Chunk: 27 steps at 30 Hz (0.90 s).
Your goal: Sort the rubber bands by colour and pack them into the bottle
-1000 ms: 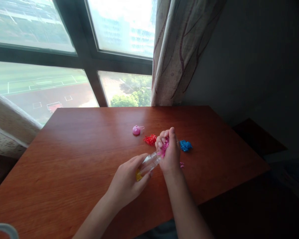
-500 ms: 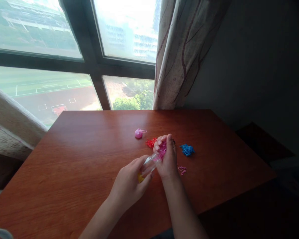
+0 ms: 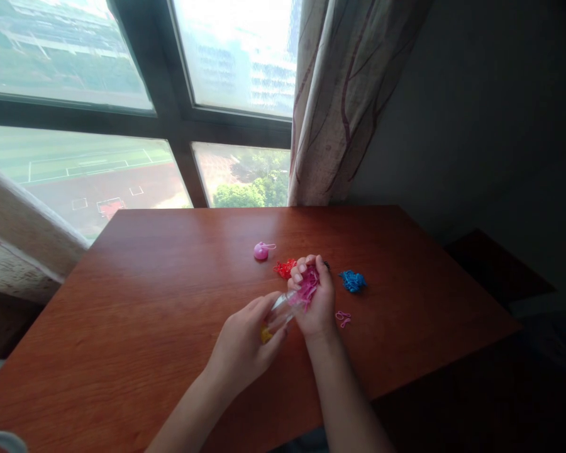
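Note:
Tilted in my left hand [image 3: 245, 336] is a small clear bottle [image 3: 280, 311], with something yellow [image 3: 265, 333] at its bottom end. My right hand [image 3: 319, 308] cups a bunch of magenta loop-like plastic pieces [image 3: 307, 286], fingers curled around them. The bottle's mouth meets these pieces at the palm; whether any have gone inside is hard to make out. Just past the right fingers lies a red pile [image 3: 284, 268] of similar pieces, partly hidden. A few loose pink loops [image 3: 343, 318] rest to the right of my right wrist.
A blue pile [image 3: 353, 281] sits right of my hands on the brown wooden table [image 3: 136, 302]. A pink rounded cap with a loop [image 3: 261, 251] lies farther back. Behind the right thumb a dark thing [image 3: 327, 265] barely shows. Window and curtain [image 3: 330, 113] stand beyond the table.
My right hand has turned a little, and more of the magenta pieces show in its palm. The bottle stays tilted against it. The view has shifted slightly.

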### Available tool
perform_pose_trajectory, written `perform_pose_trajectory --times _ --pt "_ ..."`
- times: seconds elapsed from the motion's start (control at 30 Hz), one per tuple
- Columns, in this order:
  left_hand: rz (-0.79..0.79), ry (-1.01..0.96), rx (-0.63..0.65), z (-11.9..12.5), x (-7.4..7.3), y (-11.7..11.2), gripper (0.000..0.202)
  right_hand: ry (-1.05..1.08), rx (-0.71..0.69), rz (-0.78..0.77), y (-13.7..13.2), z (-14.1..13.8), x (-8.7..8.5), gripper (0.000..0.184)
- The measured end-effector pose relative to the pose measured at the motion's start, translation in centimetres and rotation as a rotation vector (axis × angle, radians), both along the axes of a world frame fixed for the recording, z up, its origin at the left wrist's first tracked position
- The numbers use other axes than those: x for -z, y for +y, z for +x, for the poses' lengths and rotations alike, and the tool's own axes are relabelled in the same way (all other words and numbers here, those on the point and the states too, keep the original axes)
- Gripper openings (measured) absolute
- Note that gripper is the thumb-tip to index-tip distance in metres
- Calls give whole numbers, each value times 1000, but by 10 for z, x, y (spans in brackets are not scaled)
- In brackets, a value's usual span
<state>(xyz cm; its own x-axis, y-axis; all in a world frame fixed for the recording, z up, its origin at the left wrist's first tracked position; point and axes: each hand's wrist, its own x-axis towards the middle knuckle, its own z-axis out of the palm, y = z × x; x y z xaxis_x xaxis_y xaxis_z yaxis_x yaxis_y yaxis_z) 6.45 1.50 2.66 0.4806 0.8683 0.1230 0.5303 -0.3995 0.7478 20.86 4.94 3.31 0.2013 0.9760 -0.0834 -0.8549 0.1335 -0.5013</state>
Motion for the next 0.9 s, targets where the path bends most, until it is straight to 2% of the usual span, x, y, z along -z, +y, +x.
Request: perform_pose_trajectory --times 0.17,0.33,0.43,0.67,0.9 --pt "-27 -15 48 -3 -4 -1 34 -47 -33 -12 0 5 1 26" --pt "-30 -19 34 -3 -5 -2 30 -224 26 30 -2 -1 2 26" --pt "-19 -17 6 -2 -3 -2 29 -252 48 68 -4 -6 1 24" --pt "-17 -39 -31 -1 0 0 34 -100 -32 71 -6 -10 -1 13" --pt "-32 -30 -7 -1 -2 -1 29 187 -95 -92 -2 -2 4 8"
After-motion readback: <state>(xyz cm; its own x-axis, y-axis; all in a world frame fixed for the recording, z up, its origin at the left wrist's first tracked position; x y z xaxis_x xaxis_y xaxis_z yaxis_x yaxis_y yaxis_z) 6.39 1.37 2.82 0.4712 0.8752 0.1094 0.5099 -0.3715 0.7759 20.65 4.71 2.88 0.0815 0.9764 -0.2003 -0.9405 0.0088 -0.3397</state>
